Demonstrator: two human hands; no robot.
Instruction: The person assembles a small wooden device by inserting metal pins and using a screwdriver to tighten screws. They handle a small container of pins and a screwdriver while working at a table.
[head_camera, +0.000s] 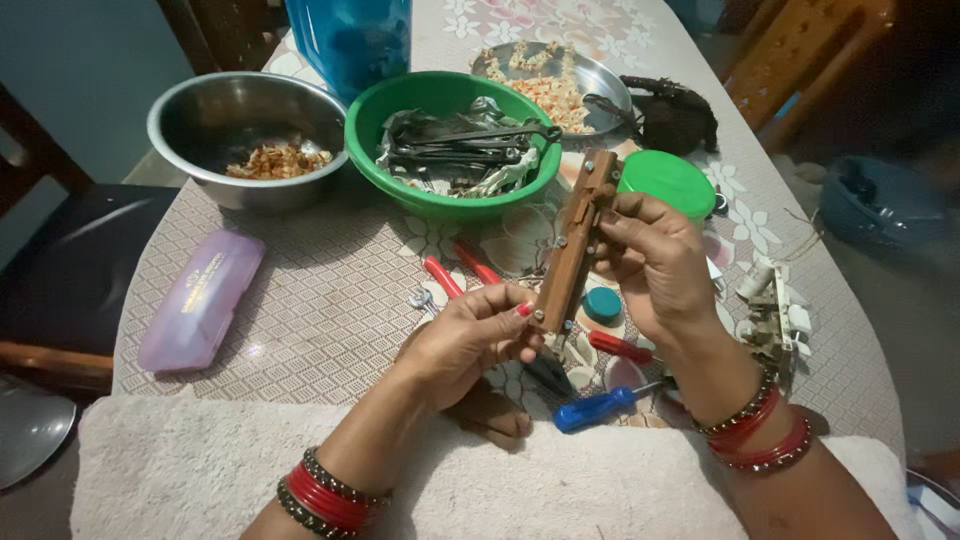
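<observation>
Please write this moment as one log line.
left hand: holds lower end | right hand: grips upper part | item: brown wooden strip

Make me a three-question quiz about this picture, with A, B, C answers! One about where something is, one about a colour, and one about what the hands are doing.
1. Where is the green bowl?
A. Right of the steel bowl
B. On the floor
C. On the towel

2. What colour is the handle of the screwdriver nearest the towel?
A. Yellow
B. Blue
C. White

3. How is the brown wooden piece held?
A. Lying untouched on the table
B. By one hand only
C. By both hands, lifted off the table

Answers: 1 A, the two bowls sit side by side on the table. 2 B, its handle is plainly blue. 3 C, the left hand grips its lower end and the right hand its upper part.
</observation>
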